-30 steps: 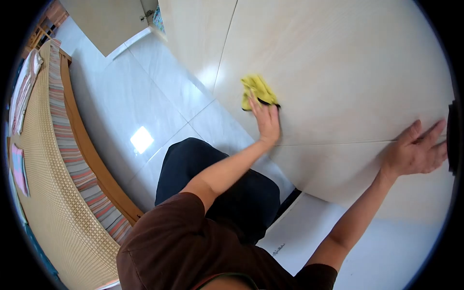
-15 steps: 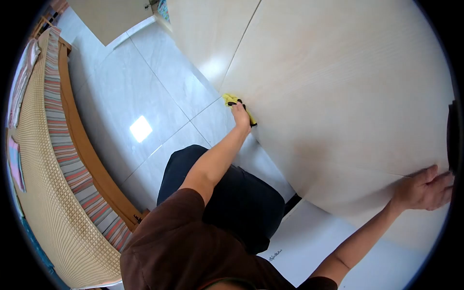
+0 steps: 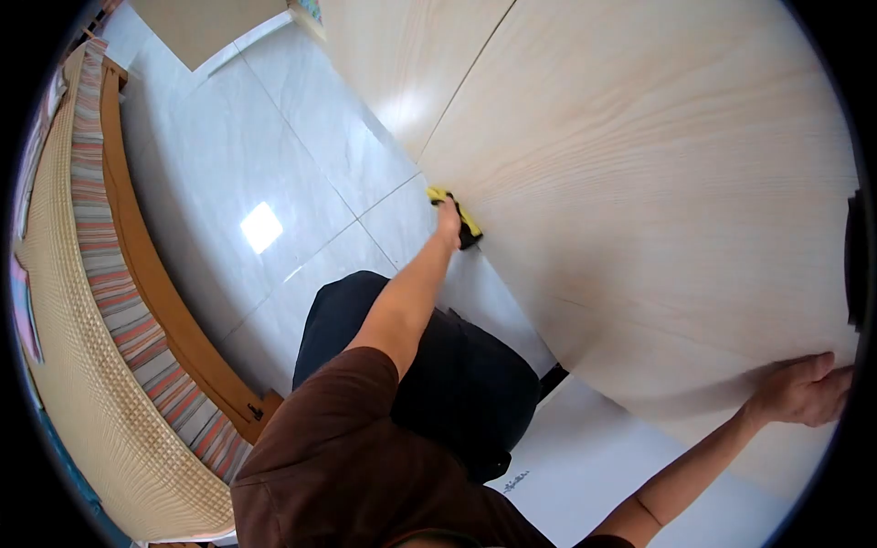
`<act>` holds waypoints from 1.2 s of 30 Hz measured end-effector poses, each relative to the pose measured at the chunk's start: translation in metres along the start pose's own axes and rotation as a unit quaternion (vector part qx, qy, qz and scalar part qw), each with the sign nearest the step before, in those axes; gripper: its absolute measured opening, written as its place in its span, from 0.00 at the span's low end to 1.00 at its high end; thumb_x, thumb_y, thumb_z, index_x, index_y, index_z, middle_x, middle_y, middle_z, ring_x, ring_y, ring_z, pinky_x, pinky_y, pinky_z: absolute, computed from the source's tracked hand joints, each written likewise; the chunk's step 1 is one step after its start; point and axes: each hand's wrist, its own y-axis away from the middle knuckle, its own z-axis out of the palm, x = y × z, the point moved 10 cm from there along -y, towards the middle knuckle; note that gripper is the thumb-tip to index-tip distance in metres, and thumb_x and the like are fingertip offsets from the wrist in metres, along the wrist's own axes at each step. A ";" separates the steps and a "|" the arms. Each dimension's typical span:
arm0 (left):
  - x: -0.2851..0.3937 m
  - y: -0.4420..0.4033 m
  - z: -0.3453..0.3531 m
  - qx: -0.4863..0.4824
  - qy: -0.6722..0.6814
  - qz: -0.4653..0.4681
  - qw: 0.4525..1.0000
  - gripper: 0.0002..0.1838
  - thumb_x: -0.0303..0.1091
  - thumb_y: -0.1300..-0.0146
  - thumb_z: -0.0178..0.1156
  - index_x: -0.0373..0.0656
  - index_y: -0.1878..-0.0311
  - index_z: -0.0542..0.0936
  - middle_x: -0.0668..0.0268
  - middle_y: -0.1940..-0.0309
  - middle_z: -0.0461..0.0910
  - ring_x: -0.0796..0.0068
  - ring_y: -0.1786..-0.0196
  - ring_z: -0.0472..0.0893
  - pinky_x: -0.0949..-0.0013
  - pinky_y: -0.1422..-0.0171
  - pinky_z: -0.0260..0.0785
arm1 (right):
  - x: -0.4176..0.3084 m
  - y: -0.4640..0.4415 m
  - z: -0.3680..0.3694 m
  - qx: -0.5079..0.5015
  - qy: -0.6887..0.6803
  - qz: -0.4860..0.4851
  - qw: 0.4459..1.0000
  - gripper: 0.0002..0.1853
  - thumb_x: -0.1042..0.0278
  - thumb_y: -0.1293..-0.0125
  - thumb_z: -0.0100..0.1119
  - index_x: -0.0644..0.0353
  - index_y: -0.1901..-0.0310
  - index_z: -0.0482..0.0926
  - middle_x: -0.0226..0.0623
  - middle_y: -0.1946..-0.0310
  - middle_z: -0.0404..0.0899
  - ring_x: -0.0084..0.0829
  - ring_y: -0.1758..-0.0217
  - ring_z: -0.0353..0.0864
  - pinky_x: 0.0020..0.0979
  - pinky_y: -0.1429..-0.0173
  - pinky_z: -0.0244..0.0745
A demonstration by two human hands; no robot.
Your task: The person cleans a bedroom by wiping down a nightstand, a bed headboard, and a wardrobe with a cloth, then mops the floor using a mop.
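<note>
My left hand (image 3: 448, 225) is closed on a yellow and black cloth (image 3: 469, 226). It presses the cloth at the lower edge of a pale wood-grain panel (image 3: 639, 201), just above the tiled floor. Over at the far right, my right hand (image 3: 804, 391) rests against the same panel, fingers stretched toward its side and holding nothing visible. The fingertips reach the dark border of the view.
A bed with a woven mat (image 3: 55, 274), striped fabric and a brown wooden frame (image 3: 137, 247) runs along the left. Grey marbled tiles (image 3: 301, 183) cover the floor. A dark object (image 3: 855, 260) sits at the right edge. Another pale panel (image 3: 206, 27) stands at the top.
My left hand and the cloth have shifted slightly down along the panel's lower edge. My right hand has slid a little lower on the panel.
</note>
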 end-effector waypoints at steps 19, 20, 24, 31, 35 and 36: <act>0.262 0.261 0.183 -0.013 -0.321 0.619 0.717 0.25 0.40 0.24 0.47 0.31 0.33 0.67 0.45 0.22 0.49 0.40 0.21 0.46 0.52 0.19 0.40 | -0.024 -0.027 -0.016 0.027 0.046 -0.008 0.999 0.33 0.37 0.23 0.36 0.54 0.31 0.71 0.49 0.41 0.77 0.47 0.45 0.78 0.43 0.44 0.76; 0.265 0.266 0.186 -0.019 -0.332 0.636 0.696 0.24 0.40 0.25 0.47 0.31 0.34 0.68 0.44 0.22 0.50 0.40 0.21 0.46 0.51 0.19 0.40 | -0.026 -0.028 -0.018 0.030 0.035 -0.002 0.999 0.33 0.38 0.23 0.37 0.55 0.31 0.71 0.50 0.40 0.77 0.49 0.43 0.77 0.45 0.43 0.75; 0.256 0.178 0.139 0.036 -0.319 0.589 0.741 0.23 0.41 0.25 0.48 0.33 0.36 0.70 0.46 0.23 0.54 0.42 0.21 0.49 0.54 0.19 0.42 | -0.041 -0.032 -0.030 0.066 0.030 -0.020 0.997 0.30 0.39 0.23 0.41 0.54 0.33 0.73 0.55 0.38 0.74 0.57 0.37 0.73 0.53 0.38 0.71; 0.158 0.047 0.057 -0.135 -0.017 0.098 0.986 0.29 0.49 0.22 0.45 0.41 0.27 0.59 0.60 0.29 0.61 0.65 0.29 0.64 0.61 0.25 0.57 | -0.050 -0.035 -0.040 0.071 -0.017 0.047 0.996 0.28 0.42 0.24 0.45 0.49 0.32 0.73 0.55 0.33 0.69 0.57 0.29 0.65 0.52 0.29 0.62; 0.229 0.134 0.106 -0.076 -0.186 0.298 0.933 0.23 0.49 0.22 0.44 0.41 0.38 0.68 0.57 0.35 0.61 0.62 0.31 0.59 0.61 0.25 0.50 | -0.056 -0.042 -0.045 0.076 -0.044 0.057 0.994 0.27 0.43 0.24 0.46 0.49 0.32 0.74 0.55 0.33 0.69 0.56 0.28 0.64 0.51 0.28 0.61; 0.244 0.144 0.127 -0.102 -0.260 0.355 0.892 0.22 0.49 0.22 0.43 0.39 0.41 0.69 0.54 0.33 0.59 0.57 0.31 0.58 0.60 0.24 0.49 | -0.056 -0.043 -0.045 0.073 -0.045 0.059 0.995 0.27 0.43 0.24 0.46 0.49 0.32 0.74 0.55 0.33 0.69 0.55 0.28 0.64 0.51 0.28 0.61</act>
